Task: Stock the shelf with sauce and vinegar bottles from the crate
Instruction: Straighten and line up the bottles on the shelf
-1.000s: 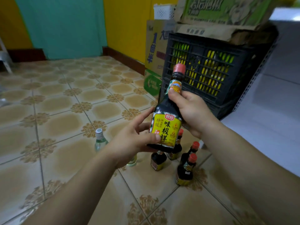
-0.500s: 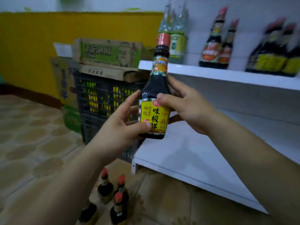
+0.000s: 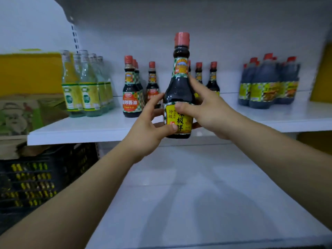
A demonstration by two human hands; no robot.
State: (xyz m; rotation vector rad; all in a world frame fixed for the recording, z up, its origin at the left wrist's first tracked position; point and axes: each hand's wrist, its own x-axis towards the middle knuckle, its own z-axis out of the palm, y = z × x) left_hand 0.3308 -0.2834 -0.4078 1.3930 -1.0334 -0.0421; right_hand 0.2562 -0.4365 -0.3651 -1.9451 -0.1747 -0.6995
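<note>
I hold the soy sauce bottle [image 3: 180, 90] upright between both hands, its red cap on top and its yellow label facing me. Its base is level with the front lip of the white shelf board [image 3: 89, 130]; I cannot tell whether it touches the board. My left hand [image 3: 149, 130] cups the bottle's lower left side, thumb pressed on the bottom of the label and fingers curled round behind. My right hand [image 3: 208, 112] grips it from the right, thumb laid across the top of the label and fingers wrapped up to the dark shoulder. Both forearms reach forward, bare. Just behind the bottle to its left stand red-labelled sauce bottles [image 3: 130, 90], and farther left a cluster of clear vinegar bottles [image 3: 84, 87] with green and yellow labels. Behind the bottle to its right, partly hidden by it and my right hand, are smaller red-capped bottles [image 3: 212, 78]. Well to the right is a group of large dark bottles [image 3: 264, 87], blurred. Below the bottle lies the bare lower shelf [image 3: 197, 186]. Down to its left sits the black crate [image 3: 36, 180], with a cardboard box [image 3: 19, 115] on top.
</note>
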